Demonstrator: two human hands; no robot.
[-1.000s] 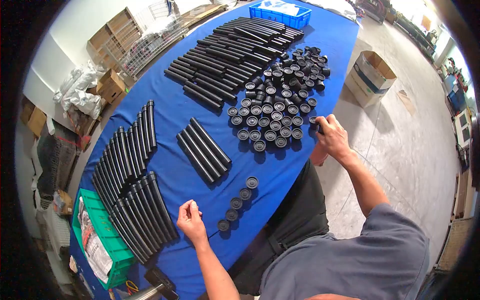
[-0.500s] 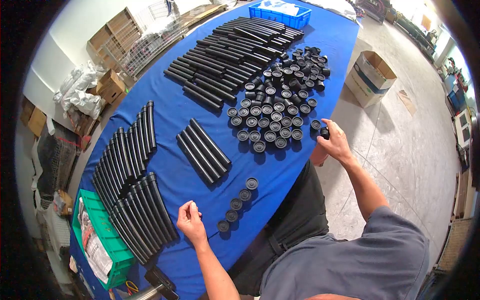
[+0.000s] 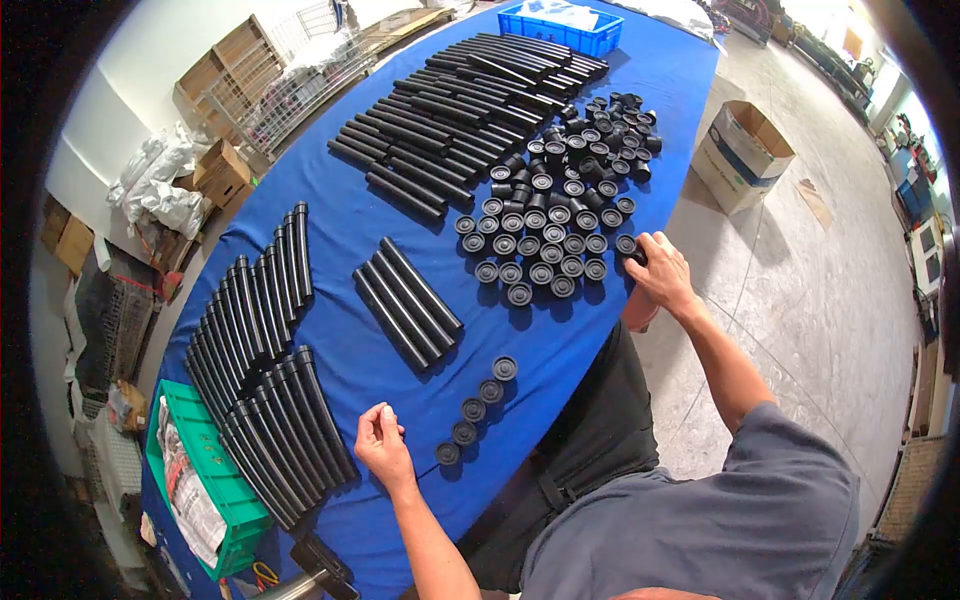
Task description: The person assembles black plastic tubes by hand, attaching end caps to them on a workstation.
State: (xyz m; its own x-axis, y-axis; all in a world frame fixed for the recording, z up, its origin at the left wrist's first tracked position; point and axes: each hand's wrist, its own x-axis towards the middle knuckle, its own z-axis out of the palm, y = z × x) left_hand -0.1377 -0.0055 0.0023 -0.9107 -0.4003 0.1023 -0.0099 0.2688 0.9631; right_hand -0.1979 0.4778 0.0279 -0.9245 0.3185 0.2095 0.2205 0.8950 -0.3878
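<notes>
My right hand (image 3: 662, 272) is at the table's right edge, its fingers closed round a black round cap (image 3: 637, 256) that they partly hide. Right beside it, a standing cap (image 3: 625, 244) touches or nearly touches the fingers. My left hand (image 3: 385, 445) hovers over the cloth with its fingers pinched together; a small dark bit shows at them, too small to name. Nearest to it are a slanting row of several caps (image 3: 473, 409) and a group of black tubes (image 3: 408, 303). Tubes with capped ends (image 3: 290, 430) lie to its left.
A large cluster of loose caps (image 3: 555, 230) covers the table's right side, with a pile of black tubes (image 3: 470, 110) behind. A green crate (image 3: 240, 530) stands at near left, a blue crate (image 3: 580, 38) at the far end. On the floor is a cardboard box (image 3: 735, 165).
My right hand has moved slightly left and up with its cap, against the standing cap at the cluster's edge. Several caps in the cluster have shifted very slightly. My left hand stays put.
</notes>
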